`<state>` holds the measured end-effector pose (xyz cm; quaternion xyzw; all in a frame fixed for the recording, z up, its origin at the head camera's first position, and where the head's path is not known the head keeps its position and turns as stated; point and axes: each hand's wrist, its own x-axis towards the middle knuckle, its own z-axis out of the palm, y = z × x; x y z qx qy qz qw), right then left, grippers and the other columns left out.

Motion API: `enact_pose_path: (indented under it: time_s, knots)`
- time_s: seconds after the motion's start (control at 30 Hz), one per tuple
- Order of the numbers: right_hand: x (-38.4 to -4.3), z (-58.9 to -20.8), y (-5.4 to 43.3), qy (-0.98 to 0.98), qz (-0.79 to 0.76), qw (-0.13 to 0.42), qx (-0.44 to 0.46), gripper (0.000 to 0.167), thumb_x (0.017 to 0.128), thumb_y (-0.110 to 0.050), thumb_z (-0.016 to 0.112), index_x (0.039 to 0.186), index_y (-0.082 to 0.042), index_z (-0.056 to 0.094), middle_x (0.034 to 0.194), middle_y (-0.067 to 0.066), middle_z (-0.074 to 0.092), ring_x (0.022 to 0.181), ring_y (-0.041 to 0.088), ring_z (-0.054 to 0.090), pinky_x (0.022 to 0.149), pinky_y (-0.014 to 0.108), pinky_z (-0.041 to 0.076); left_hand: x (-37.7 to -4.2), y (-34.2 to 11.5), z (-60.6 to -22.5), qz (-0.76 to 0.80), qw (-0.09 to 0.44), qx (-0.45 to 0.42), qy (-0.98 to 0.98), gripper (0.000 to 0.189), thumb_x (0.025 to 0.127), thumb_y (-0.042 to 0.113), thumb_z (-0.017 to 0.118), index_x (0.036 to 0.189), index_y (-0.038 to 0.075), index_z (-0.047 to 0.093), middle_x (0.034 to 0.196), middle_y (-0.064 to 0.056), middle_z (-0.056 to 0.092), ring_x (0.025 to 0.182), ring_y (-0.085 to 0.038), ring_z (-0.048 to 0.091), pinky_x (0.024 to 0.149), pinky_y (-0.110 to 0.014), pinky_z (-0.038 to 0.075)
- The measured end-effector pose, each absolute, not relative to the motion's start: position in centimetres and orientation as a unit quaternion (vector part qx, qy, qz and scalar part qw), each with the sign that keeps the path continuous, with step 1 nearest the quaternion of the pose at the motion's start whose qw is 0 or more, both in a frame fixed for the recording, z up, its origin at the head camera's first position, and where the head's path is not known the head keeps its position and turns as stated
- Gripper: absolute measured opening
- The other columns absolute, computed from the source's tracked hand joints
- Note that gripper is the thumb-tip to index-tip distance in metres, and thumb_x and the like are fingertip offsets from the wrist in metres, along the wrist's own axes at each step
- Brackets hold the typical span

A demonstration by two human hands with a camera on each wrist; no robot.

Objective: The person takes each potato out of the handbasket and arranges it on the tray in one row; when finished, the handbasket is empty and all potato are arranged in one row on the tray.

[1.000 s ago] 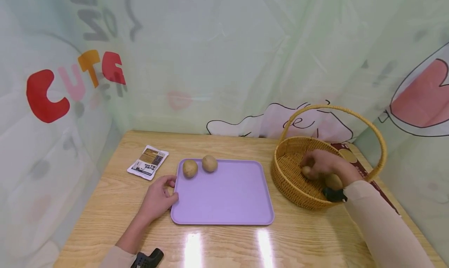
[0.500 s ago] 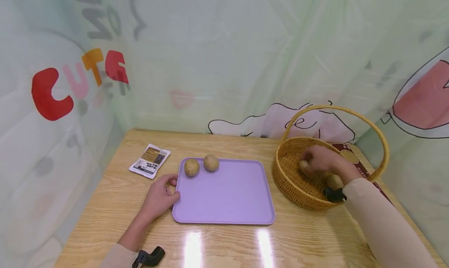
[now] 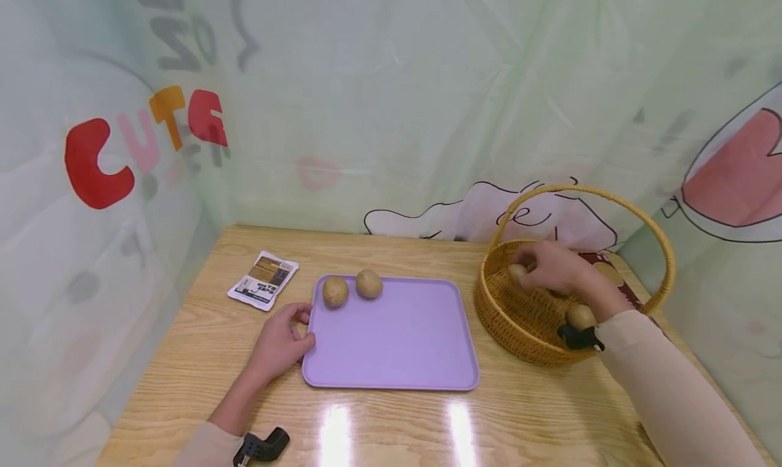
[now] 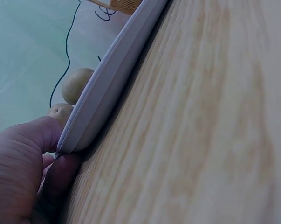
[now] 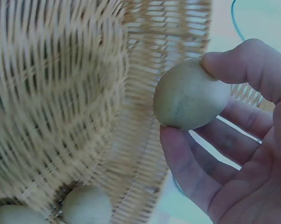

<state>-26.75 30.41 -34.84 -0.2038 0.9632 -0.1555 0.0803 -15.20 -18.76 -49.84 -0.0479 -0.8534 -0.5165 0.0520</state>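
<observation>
My right hand [image 3: 552,269] holds a potato [image 5: 189,95] between thumb and fingers, inside the wicker basket [image 3: 510,328]. Below it in the right wrist view, two more potatoes lie in the basket, one round potato [image 5: 87,205] and one cut off by the frame's edge. With thumb above and a finger below, my left hand [image 3: 281,341] pinches the left rim of the purple tray [image 3: 403,338]. Two potatoes, a front-left potato [image 3: 335,291] and one potato slightly behind it [image 3: 369,284], sit side by side in the tray's far left corner.
A sealed packet [image 3: 264,281] lies behind my left hand on the wooden table [image 3: 391,419]. The basket's tall handle [image 3: 662,250] arches over my right forearm. A dark red printed box [image 3: 611,273] is partly hidden behind the basket. A printed curtain [image 3: 366,114] hangs at the back.
The right hand has risen a little and shifted left inside the basket with the potato in its fingers. The left hand stays at the tray's rim; the view has shifted slightly.
</observation>
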Motion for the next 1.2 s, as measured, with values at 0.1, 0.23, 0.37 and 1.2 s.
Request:
enact_pose_path:
  time_s: [0.1,0.23,0.37,1.2]
  knots:
    - [-26.4,-34.3,29.6,0.963,-0.162,0.071,-0.204,0.025,0.081,-0.018,0.074,0.103,-0.01,0.068,0.09,0.003,0.063,0.08,0.021,0.054,0.07,0.036,0.047,-15.2,-18.6,-49.8,-0.516,0.053,-0.047,-0.854,0.052,0.072,-0.002,0.071,0.123,0.0,0.059,0.096,-0.007,0.058,0.054,-0.013,0.051,0.044,-0.024,0.044]
    - [-26.1,-33.7,28.4,0.96,-0.172,0.055,-0.214,0.024,0.08,-0.017,0.074,0.102,-0.012,0.068,0.089,0.002,0.063,0.079,0.02,0.054,0.069,0.034,0.046,-15.1,-18.5,-49.7,-0.521,0.054,-0.046,-0.851,0.052,0.072,-0.003,0.071,0.123,-0.001,0.059,0.096,-0.008,0.058,0.053,-0.012,0.051,0.043,-0.025,0.044]
    - [-25.9,-33.6,27.2,0.953,-0.182,0.03,-0.24,0.022,0.079,-0.016,0.075,0.1,-0.012,0.067,0.089,0.001,0.063,0.079,0.019,0.055,0.069,0.034,0.047,-15.0,-18.4,-49.5,-0.538,0.053,-0.053,-0.84,0.052,0.072,-0.004,0.069,0.123,-0.003,0.058,0.097,-0.009,0.058,0.05,-0.012,0.05,0.04,-0.027,0.045]
    - [-26.7,-35.9,18.3,0.933,-0.215,0.034,-0.287,0.034,0.073,-0.015,0.076,0.106,-0.008,0.069,0.091,0.001,0.067,0.081,0.017,0.059,0.072,0.033,0.051,-15.2,-18.6,-49.8,-0.538,0.061,-0.057,-0.839,0.052,0.071,-0.006,0.068,0.122,-0.003,0.059,0.095,-0.009,0.058,0.049,-0.009,0.048,0.04,-0.024,0.043]
